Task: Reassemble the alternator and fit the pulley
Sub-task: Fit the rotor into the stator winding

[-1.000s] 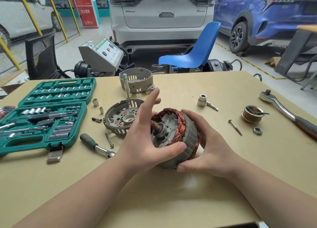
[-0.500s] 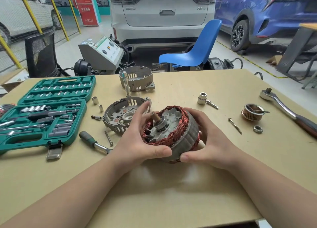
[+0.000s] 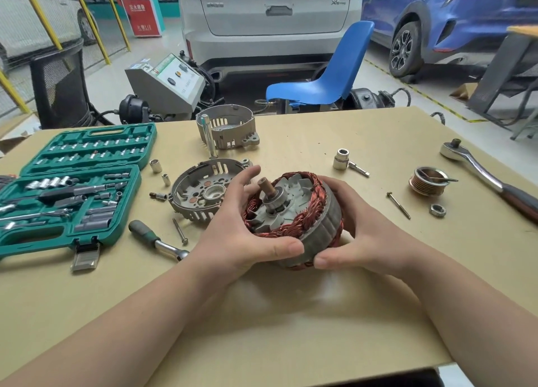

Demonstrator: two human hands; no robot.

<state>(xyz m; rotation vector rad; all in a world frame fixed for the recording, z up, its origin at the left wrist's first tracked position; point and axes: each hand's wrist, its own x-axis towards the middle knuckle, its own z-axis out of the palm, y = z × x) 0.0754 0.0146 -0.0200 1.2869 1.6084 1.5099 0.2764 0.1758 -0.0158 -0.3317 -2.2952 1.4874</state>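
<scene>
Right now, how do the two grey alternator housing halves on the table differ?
The near housing half lies flat beside the left hand, open side up; the far housing half stands deeper and taller. A silver tool stands before the far one. Both are slotted grey metal.

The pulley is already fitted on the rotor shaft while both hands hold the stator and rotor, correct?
Not quite. The head view shows the pulley lying loose on the table, to the right, and the rotor shaft is bare. Both the left hand and right hand do hold the stator and rotor.
</scene>
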